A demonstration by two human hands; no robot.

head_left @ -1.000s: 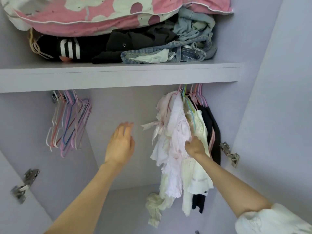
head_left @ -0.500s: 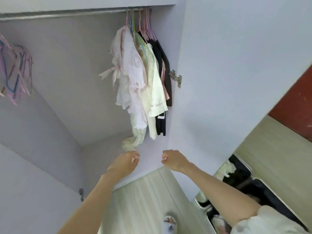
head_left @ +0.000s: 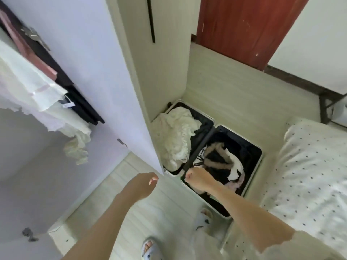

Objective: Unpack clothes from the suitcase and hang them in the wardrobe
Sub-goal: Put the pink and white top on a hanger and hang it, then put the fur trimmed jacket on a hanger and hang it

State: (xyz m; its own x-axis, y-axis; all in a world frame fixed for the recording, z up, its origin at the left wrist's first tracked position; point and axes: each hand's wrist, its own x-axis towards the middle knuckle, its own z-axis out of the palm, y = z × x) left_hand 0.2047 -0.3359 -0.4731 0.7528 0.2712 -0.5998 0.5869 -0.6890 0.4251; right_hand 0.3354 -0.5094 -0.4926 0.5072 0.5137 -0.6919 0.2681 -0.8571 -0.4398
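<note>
An open suitcase (head_left: 252, 177) lies flat on the floor between the wardrobe side and the bed. Its left half holds crumpled white clothes (head_left: 174, 139); its right half holds a black and white garment with pale fluffy trim (head_left: 223, 162). My right hand (head_left: 197, 179) hovers over the suitcase's near edge, fingers curled in, nothing held. My left hand (head_left: 144, 184) hangs above the floor left of the suitcase, fingers loosely curled, empty. White, cream and black clothes (head_left: 37, 91) hang in the wardrobe at upper left.
The lilac wardrobe door (head_left: 105, 76) stands open between the hanging clothes and the suitcase. A bed with a dotted white cover (head_left: 309, 175) fills the right. A red-brown door (head_left: 244, 29) is at the back. My slippered feet (head_left: 150, 248) stand on pale floorboards.
My view has swung down and right from the wardrobe rail to the suitcase. Both hands have left the hanging clothes and dropped; the right one now reaches over the suitcase.
</note>
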